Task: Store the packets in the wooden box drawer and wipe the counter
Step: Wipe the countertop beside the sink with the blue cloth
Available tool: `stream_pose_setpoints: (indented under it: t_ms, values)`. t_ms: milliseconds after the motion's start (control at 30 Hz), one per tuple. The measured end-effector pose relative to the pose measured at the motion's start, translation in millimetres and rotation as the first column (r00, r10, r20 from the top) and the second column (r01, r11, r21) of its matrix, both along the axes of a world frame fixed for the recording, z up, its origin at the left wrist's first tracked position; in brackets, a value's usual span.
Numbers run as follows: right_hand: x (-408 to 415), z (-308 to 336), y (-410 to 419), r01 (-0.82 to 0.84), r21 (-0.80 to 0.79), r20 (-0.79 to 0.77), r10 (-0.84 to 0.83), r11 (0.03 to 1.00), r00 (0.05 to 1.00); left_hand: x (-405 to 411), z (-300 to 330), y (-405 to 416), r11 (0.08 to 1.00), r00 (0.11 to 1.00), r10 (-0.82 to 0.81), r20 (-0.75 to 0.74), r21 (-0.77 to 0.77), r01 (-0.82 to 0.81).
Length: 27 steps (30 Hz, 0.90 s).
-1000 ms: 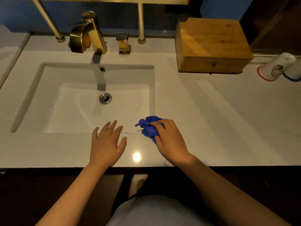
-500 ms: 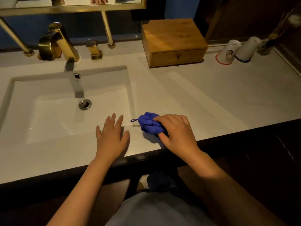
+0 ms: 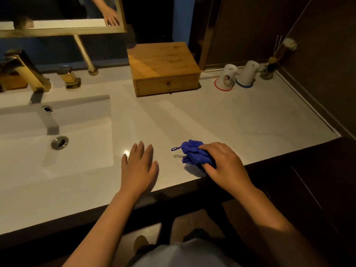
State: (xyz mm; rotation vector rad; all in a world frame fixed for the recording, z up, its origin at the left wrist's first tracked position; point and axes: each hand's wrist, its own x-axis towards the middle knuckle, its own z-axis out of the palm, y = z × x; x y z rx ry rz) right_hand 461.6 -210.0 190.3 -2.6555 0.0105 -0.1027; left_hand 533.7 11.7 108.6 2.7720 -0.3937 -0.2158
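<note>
Head view: our right hand [image 3: 225, 166] grips the crumpled blue cloth [image 3: 194, 154] at lower centre, unwiped white desk [image 3: 231, 122] stretching up-right; left hand [image 3: 139, 166] lies flat.

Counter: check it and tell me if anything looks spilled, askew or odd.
Nothing stands out. The wooden box sits square with its drawer closed, two cups stand upside down beside it, and no packets or spills show. The right hand grips a bunched blue cloth; the left hand rests flat.
</note>
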Motion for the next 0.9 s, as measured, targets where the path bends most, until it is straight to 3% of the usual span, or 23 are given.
stream_pose_setpoints:
  t_ms: [233, 467, 733, 900]
  values:
    - [19, 6, -133, 0.041, -0.037, -0.069, -0.044, 0.998, 0.997, 2, -16, -54, 0.972, 0.976, 0.216, 0.007, 0.092, -0.215]
    - [44, 15, -243, 0.027, -0.122, -0.077, -0.036, 0.992, 0.996, 2, -19, -58, 0.954, 0.965, 0.257, 0.060, 0.143, -0.263]
    - [52, 1, -294, -0.143, -0.195, -0.103, 0.125, 0.970, 0.987, 4, -22, -60, 0.943, 0.964, 0.257, 0.070, 0.199, -0.266]
    - [43, -38, -299, -0.312, -0.269, -0.273, 0.238, 0.911, 0.932, 5, -21, -61, 0.940, 0.964, 0.258, 0.062, 0.215, -0.266]
